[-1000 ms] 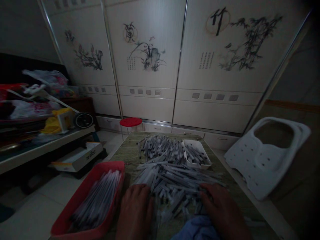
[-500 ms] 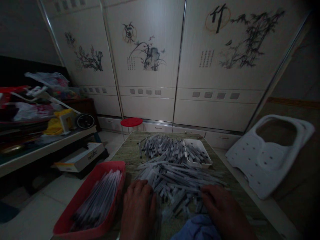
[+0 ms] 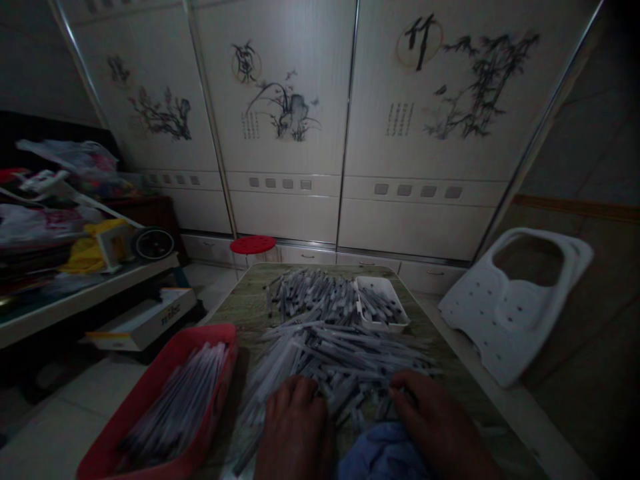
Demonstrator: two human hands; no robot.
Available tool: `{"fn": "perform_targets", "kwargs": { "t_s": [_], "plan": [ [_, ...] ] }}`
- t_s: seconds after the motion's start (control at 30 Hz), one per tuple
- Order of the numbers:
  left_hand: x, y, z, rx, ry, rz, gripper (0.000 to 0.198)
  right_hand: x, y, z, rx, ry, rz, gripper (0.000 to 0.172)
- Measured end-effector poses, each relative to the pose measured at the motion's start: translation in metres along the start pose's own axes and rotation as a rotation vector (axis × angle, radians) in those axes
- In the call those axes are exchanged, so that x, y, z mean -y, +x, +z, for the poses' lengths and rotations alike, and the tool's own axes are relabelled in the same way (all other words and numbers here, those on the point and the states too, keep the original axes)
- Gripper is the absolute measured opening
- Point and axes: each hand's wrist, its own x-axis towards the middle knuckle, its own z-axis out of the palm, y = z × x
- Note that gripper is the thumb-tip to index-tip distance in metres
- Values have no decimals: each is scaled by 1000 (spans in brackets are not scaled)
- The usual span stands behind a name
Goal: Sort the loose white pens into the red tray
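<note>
A large heap of thin translucent sticks with dark tips, like pen parts (image 3: 345,343), covers the middle of the table (image 3: 235,303). My left hand (image 3: 295,427) rests at the heap's near left edge, fingers curled down; what is under them is hidden. At the near right edge, my right hand (image 3: 435,420) has its thumb and fingers pressed together over something too dark to name. Between the hands lies blue cloth (image 3: 385,453). More sticks fill a red basket (image 3: 227,380) on the left. A white tray (image 3: 403,327) at the back right holds others.
A red stool (image 3: 253,245) stands beyond the table. On the left is a cluttered bench (image 3: 120,268) with a box (image 3: 143,323) beneath it. A white plastic folding piece (image 3: 505,307) leans at the right. Sliding cupboard doors (image 3: 280,213) span the back.
The view has turned slightly right, so the scene sits farther left. My left hand has moved right relative to the basket, uncovering sticks on its left. My right hand stays near the same part of the heap.
</note>
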Motion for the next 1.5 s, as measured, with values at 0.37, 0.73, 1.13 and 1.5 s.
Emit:
{"fn": "perform_targets", "kwargs": {
  "t_s": [0.37,0.73,1.13,1.5],
  "plan": [
    [-1,4,-6,-4,58,-65,24,-7,-4,-7,-21,23,2,26],
    [-4,5,-2,7,103,-28,26,-6,-6,-13,-54,73,-11,27],
    [-13,5,7,-20,105,-16,22,0,-9,-14,-80,83,-27,27],
    [-18,7,3,-15,115,-45,26,2,-11,-14,-59,74,-35,28]
  ]
}}
